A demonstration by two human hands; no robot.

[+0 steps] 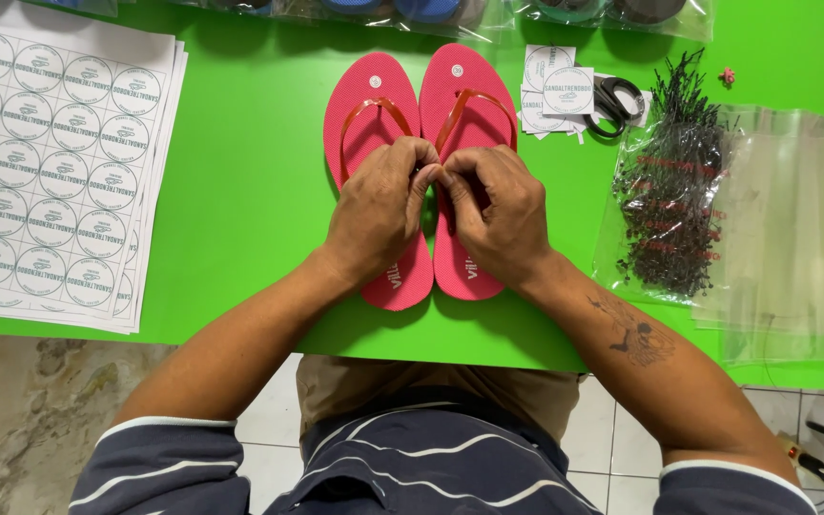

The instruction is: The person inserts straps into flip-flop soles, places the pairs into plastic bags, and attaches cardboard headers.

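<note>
1. Pinching at the middle: left hand [379, 215] and right hand [496, 215] meet fingertip to fingertip in the gap between two flip-flops; both are curled tight, but what the fingertips pinch is too small to tell.
2. Left pink flip-flop [374, 105] and right pink flip-flop [469, 86] lie side by side, touching, soles down on the green table [240, 191], toes pointing away from the person. The hands cover their middles and rest on them; red straps show just beyond the knuckles.
3. Left of the hands, well apart: stack of white sheets [50, 162] printed with rows of round stickers.
4. Right of the hands: clear bag of thin black tag pins [669, 200], then a pile of empty clear plastic bags [793, 229] further right.
5. Beyond the right flip-flop: small cut square labels [555, 91], white with a round print, with black scissors [617, 103] just beside them.
6. Far edge: clear bags holding dark and blue footwear [412, 10], partly cut off.
</note>
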